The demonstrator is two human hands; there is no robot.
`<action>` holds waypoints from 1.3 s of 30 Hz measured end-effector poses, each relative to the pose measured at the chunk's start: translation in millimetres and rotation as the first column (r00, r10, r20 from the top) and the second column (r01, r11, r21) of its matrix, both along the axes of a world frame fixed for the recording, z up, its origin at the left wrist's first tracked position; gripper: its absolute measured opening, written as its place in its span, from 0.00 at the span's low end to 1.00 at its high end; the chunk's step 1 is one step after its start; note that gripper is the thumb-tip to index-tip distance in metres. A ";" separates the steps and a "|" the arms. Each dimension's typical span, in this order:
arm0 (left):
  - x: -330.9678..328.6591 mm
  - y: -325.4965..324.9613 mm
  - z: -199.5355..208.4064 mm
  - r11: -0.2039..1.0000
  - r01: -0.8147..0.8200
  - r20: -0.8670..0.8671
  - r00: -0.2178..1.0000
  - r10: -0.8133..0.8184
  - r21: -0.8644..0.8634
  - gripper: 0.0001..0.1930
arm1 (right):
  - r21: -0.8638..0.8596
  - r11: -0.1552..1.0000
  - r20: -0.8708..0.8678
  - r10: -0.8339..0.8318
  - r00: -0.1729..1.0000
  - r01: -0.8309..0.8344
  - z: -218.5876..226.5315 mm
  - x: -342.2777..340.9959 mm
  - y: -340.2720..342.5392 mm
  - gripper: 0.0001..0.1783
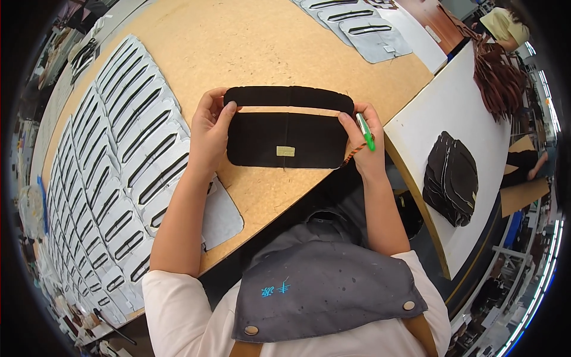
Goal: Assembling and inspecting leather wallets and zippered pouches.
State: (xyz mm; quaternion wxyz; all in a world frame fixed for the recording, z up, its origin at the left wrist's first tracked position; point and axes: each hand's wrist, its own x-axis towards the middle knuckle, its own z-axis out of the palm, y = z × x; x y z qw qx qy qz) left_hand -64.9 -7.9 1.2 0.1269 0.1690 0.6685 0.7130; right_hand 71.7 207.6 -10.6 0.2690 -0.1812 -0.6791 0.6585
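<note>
A black fabric panel (256,140) hangs level between my two hands, over the near part of the tan tabletop. A long slot crosses its upper part, and the tabletop shows through the gap. On its lower half sits a small pale yellow label (285,151). My left hand (208,134) is closed on the panel's left side, thumb in front at the slot's end. My right hand (370,156) pinches the right side and also holds a green and white pen (365,132). An orange-and-black twisted cord (353,154) runs from that hand to the panel's lower right edge.
Overlapping rows of grey panels (132,156) with black slots cover the tan table's (238,47) left side; more grey panels (380,49) lie far right. On a white table (410,128) at right are stacked black pieces (450,178) and brown strips (496,83). Another person (502,27) is beyond.
</note>
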 end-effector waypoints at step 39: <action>-16.5 -13.1 -8.5 0.973 0.013 0.027 1.000 -0.007 -0.230 0.12 | 0.263 0.965 0.233 -0.078 0.969 0.014 12.3 -12.6 8.6 0.11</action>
